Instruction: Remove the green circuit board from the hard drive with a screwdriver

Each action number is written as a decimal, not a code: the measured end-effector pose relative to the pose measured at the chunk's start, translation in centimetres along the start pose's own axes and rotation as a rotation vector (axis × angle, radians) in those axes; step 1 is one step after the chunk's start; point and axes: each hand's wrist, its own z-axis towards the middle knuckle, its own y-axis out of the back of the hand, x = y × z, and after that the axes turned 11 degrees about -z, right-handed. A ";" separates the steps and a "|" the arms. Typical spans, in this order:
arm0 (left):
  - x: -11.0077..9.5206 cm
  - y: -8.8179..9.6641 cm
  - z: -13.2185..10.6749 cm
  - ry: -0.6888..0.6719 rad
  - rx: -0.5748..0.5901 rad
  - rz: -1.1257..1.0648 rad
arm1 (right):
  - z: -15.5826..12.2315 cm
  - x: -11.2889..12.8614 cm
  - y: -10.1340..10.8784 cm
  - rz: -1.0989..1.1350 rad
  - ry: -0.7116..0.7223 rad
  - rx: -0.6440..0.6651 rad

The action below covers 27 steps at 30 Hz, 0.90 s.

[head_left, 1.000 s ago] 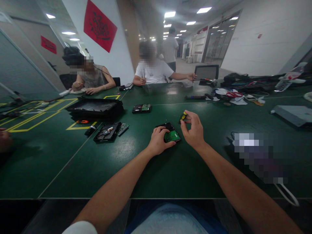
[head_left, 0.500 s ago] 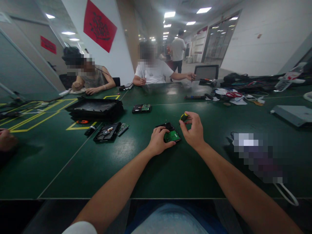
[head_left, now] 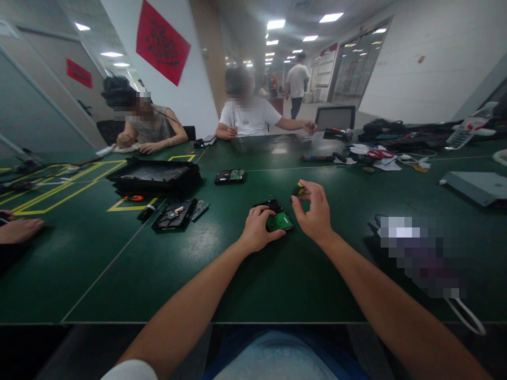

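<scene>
On the green table lies a hard drive [head_left: 280,221] with its green circuit board facing up. My left hand [head_left: 256,230] is closed around its left and near sides, fingers across the top and thumb along the near edge. To the right, my right hand [head_left: 316,212] pinches a short black-and-yellow screwdriver [head_left: 297,190] between thumb and fingers, just above and right of the drive. The screwdriver's shaft cannot be made out. A second hard drive [head_left: 230,177] rests farther back. Left of my hands are an opened drive casing [head_left: 173,215] and a loose circuit board [head_left: 200,210].
A black tray [head_left: 158,177] stands at the left behind the casing. At right are a grey metal box [head_left: 477,187], a blurred device with a white strap [head_left: 467,314], and red scissors [head_left: 380,154]. Co-workers sit across the table; another person's hand [head_left: 21,230] rests at far left.
The screwdriver handle has turned slightly in my right hand, with less yellow showing. My left hand stays on the drive. At far left, another person's hand has come farther into view.
</scene>
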 end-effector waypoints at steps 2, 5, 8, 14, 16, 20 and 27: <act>0.0 0.0 0.0 -0.002 0.003 -0.001 | 0.0 0.0 -0.1 -0.003 0.002 0.001; 0.1 0.0 0.1 -0.004 0.003 0.002 | 0.0 -0.1 -0.1 -0.004 -0.012 0.001; 0.2 -0.1 0.1 -0.006 0.002 0.002 | -0.1 -0.1 -0.1 0.004 -0.021 -0.007; 0.3 -0.1 0.1 -0.006 0.002 0.007 | -0.1 -0.1 -0.2 0.011 -0.012 -0.014; 0.4 -0.2 0.1 -0.005 0.003 0.007 | -0.1 -0.1 -0.3 0.006 -0.020 -0.013; 0.5 -0.2 0.1 -0.011 0.009 0.013 | -0.1 -0.1 -0.3 0.007 -0.023 -0.035; 0.4 -0.2 0.0 -0.007 0.002 0.006 | -0.1 0.1 -0.2 0.028 -0.013 -0.017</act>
